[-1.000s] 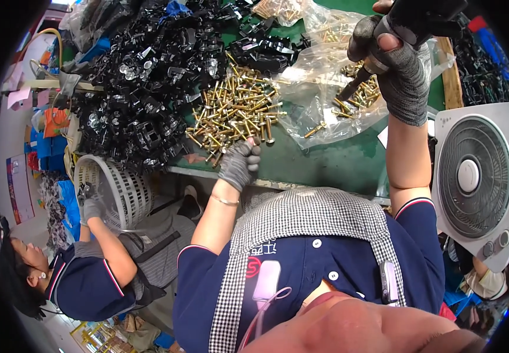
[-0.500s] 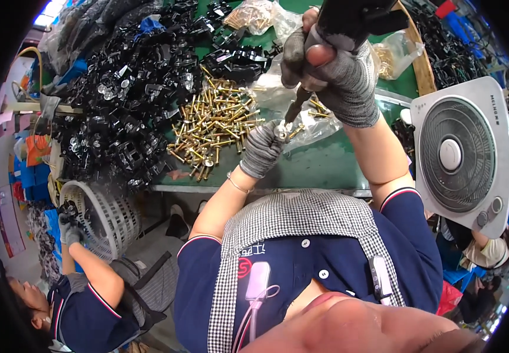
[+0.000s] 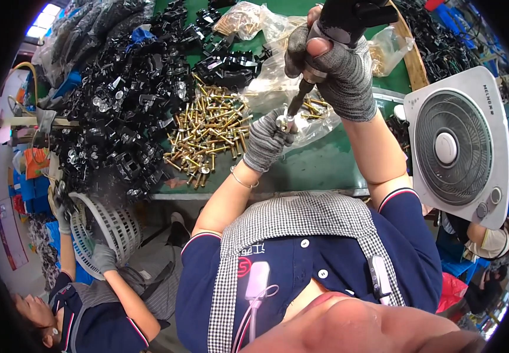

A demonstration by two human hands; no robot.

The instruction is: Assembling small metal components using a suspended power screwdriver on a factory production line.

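Note:
My right hand, in a grey glove with bare fingertips, grips a black power screwdriver whose bit points down and to the left. My left hand, also gloved, pinches a small shiny silvery part right at the bit's end; its exact kind is hard to make out. Left of that hand lies a heap of brass-coloured bolts with washers on the green table. A few more bolts rest on clear plastic behind the bit.
Black plastic parts pile up on the left side. Bags of small fasteners lie at the back. A grey box fan stands at right. At lower left, a co-worker reaches over a white basket.
My left hand has turned slightly, its fingers closing further round the small part at the bit. The view has shifted a little. The co-worker's hands have moved apart around the basket.

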